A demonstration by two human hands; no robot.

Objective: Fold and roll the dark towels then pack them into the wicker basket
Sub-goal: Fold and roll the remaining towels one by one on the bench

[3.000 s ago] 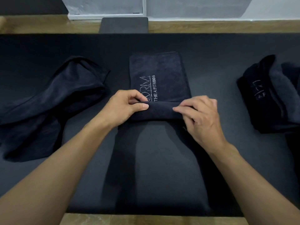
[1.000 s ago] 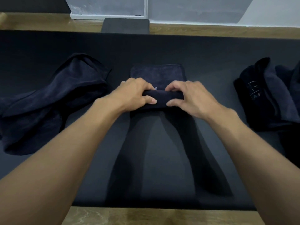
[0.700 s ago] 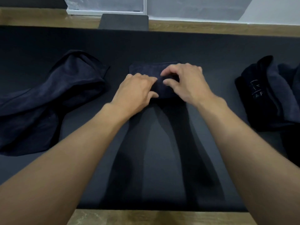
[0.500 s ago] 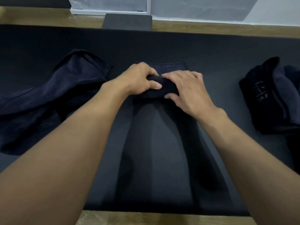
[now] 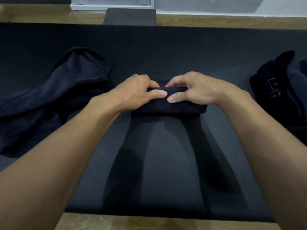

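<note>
Now the flat stretch of towel with its white lettering, which lay beyond my hands three seconds back, is gone. It has all been wound in, and what I have is a rolled towel (image 5: pixel 167 107) lying crosswise in the middle of the black counter (image 5: pixel 166 163). Over the last second the roll moved away from me as it took up the cloth, and half a second ago my hands were bunched together on a narrower part of it. My left hand (image 5: pixel 141 92) is clamped on the left half of the roll and my right hand (image 5: pixel 196 90) on the right half. On each the fingers are curled over the top and the thumb is pressed against the near face, and the two thumb tips almost meet at the centre. The roll sits directly under both palms, and its right end sticks out just past my right wrist. I judge the rolling of this towel to be as good as finished, with perhaps the last flap left to tuck so that it does not spring open. A loose towel (image 5: pixel 66 90) lies crumpled well off to the left, and a heap of dark towels (image 5: pixel 279 90) with a pale logo sits well off to the right, both apart from my hands. Those look like work still to come. I cannot see the wicker basket anywhere, so I will have to look for it before I can pack.
</note>
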